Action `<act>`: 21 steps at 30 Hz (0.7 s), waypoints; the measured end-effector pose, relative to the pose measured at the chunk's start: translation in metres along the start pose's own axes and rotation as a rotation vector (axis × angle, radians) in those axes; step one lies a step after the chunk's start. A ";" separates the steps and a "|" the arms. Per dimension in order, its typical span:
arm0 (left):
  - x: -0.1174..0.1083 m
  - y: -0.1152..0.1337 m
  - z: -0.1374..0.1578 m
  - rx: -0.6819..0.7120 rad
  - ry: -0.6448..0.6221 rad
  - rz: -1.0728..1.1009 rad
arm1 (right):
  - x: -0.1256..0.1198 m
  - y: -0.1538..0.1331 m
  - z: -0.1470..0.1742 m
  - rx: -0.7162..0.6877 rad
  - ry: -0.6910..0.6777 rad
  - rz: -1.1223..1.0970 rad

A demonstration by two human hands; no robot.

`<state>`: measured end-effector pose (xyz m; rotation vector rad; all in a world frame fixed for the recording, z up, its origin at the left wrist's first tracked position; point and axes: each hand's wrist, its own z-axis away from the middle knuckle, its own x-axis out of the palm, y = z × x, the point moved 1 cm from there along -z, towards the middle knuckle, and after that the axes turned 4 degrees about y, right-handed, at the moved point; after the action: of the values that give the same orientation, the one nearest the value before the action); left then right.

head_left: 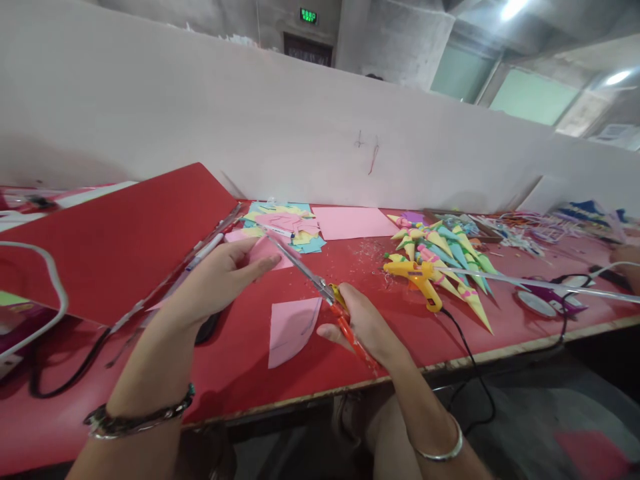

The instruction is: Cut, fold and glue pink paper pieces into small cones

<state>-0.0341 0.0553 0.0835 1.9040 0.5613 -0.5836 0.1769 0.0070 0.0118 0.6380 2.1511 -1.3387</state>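
Observation:
My left hand (227, 273) holds a piece of pink paper (270, 253) between thumb and fingers. In my right hand (365, 327) is a pair of scissors (307, 272) with red handles, its long blades pointing away to the upper left, over the held paper. Whether the blades touch that paper, I cannot tell. Below the scissors, a pink paper piece with a curved edge and dark drawn lines (294, 333) lies flat on the red table (240, 373). Behind the left hand is a pile of pink, yellow and blue paper cutouts (293, 223).
A yellow glue gun (415, 277) with a black cord lies right of my hands, beside several paper cones (453, 247). A pink sheet (355, 223) is near the white partition (300, 133). A large red board (125, 240) leans at left. Another person's hand (627, 257) shows far right.

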 end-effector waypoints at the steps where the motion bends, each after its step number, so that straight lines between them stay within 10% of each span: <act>1: 0.001 0.001 0.000 -0.003 -0.031 0.003 | 0.000 0.000 0.000 -0.002 -0.005 0.000; 21: 0.010 -0.006 -0.004 -0.090 -0.051 -0.060 | -0.001 0.001 -0.007 0.141 -0.020 -0.049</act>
<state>-0.0296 0.0621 0.0744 1.7874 0.6041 -0.6335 0.1770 0.0133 0.0142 0.6274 2.0820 -1.5272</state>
